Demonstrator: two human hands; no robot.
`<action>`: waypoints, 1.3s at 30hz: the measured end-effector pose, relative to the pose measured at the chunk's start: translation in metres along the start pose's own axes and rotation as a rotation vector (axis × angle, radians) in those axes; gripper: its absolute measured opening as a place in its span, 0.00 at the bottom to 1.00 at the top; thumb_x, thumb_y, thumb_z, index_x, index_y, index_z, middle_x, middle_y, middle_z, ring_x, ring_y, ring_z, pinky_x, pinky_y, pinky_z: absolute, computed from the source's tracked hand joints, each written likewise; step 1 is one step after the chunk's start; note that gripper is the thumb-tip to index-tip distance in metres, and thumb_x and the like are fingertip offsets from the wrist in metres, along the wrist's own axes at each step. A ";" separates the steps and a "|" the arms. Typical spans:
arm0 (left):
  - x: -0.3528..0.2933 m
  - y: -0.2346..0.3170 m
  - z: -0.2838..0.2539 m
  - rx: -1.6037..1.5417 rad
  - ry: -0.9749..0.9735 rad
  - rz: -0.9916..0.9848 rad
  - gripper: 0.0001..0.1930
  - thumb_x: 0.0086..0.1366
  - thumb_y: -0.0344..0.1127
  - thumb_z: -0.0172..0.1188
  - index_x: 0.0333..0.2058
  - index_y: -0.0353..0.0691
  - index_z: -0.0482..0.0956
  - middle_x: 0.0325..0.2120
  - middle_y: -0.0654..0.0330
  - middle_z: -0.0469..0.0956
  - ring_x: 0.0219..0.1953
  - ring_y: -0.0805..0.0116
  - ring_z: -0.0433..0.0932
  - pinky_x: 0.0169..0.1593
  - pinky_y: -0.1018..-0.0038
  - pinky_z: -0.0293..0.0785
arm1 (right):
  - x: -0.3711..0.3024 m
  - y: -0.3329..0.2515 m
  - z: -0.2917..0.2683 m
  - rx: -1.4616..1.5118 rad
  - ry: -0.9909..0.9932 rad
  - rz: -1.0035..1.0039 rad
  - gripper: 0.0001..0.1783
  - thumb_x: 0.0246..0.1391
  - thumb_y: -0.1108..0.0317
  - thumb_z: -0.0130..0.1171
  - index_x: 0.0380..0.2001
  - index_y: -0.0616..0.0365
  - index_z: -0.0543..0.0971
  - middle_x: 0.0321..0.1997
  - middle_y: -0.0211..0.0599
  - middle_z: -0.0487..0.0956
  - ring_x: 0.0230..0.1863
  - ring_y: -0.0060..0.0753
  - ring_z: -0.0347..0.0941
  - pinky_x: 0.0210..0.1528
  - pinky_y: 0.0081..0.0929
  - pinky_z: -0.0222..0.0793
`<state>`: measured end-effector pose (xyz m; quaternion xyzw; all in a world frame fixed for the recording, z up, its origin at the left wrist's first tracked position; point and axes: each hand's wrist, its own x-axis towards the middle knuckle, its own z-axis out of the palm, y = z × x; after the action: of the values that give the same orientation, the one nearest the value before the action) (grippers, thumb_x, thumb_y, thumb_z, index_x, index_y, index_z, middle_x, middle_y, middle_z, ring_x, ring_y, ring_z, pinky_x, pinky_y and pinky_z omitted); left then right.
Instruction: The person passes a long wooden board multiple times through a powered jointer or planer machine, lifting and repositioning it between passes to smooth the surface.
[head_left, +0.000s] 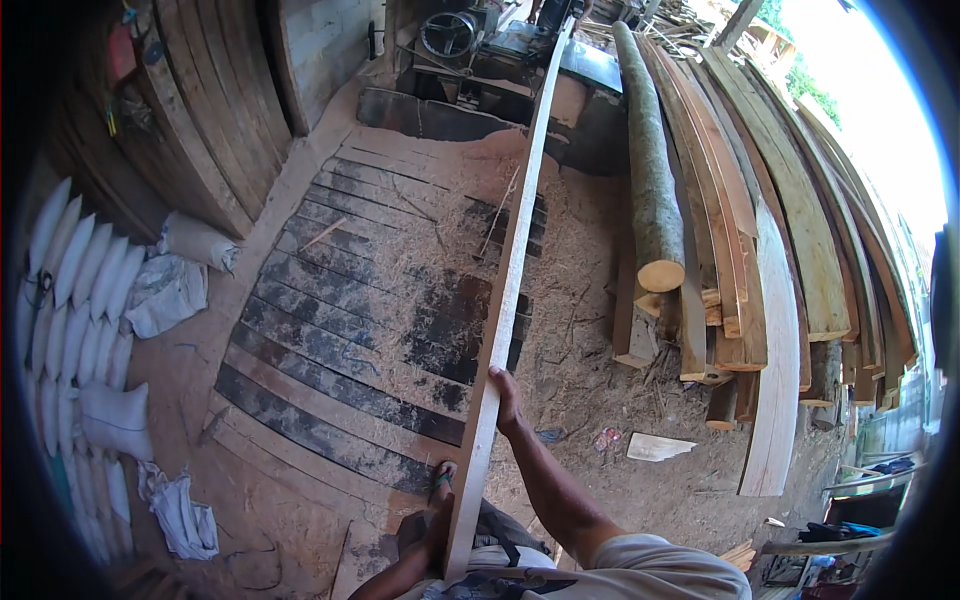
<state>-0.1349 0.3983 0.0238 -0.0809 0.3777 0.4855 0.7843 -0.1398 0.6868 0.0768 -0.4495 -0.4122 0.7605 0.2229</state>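
Note:
A long, pale sawn wooden beam (507, 290) runs from close against my body to a machine at the far end. My right hand (508, 402) is closed around the beam's right side, thumb along its top edge. On the other side, low in the picture, my left hand (438, 535) is against the beam near its close end; its fingers are hidden. At the beam's far end stands a dark machine (515, 45) with a handwheel (448, 35). Part of another person shows dimly behind it.
To the right lies a stack of planks (780, 200) with a round log (652, 180). Filled white sacks (90, 270) are piled at the left, near leaning boards (200, 110). Sawdust covers the slatted floor boards (330, 330). A wood offcut (660, 447) lies right of my arm.

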 end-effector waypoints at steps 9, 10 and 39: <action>0.070 0.090 0.040 0.042 0.027 0.064 0.33 0.67 0.65 0.28 0.51 0.45 0.69 0.29 0.66 0.74 0.29 0.76 0.74 0.31 0.78 0.72 | 0.110 -0.077 -0.006 0.075 0.009 0.006 0.31 0.45 0.40 0.55 0.41 0.56 0.73 0.29 0.35 0.73 0.29 0.30 0.71 0.31 0.29 0.67; 0.080 0.105 0.044 0.046 0.023 0.066 0.33 0.67 0.65 0.28 0.51 0.45 0.69 0.29 0.66 0.74 0.29 0.76 0.74 0.31 0.78 0.72 | 0.124 -0.086 -0.008 0.083 0.016 0.010 0.31 0.45 0.40 0.55 0.41 0.56 0.73 0.28 0.34 0.73 0.28 0.30 0.70 0.31 0.29 0.67; 0.378 0.469 0.106 0.019 0.128 -0.065 0.36 0.58 0.72 0.40 0.24 0.39 0.74 0.15 0.55 0.72 0.16 0.58 0.75 0.21 0.61 0.75 | 0.517 -0.356 -0.019 -0.041 0.121 -0.113 0.30 0.48 0.44 0.52 0.49 0.53 0.72 0.30 0.32 0.71 0.29 0.25 0.67 0.32 0.25 0.62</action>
<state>-0.3739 0.9572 -0.0437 -0.1164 0.4289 0.4500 0.7746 -0.3910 1.2616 0.1075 -0.4752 -0.4382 0.7094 0.2808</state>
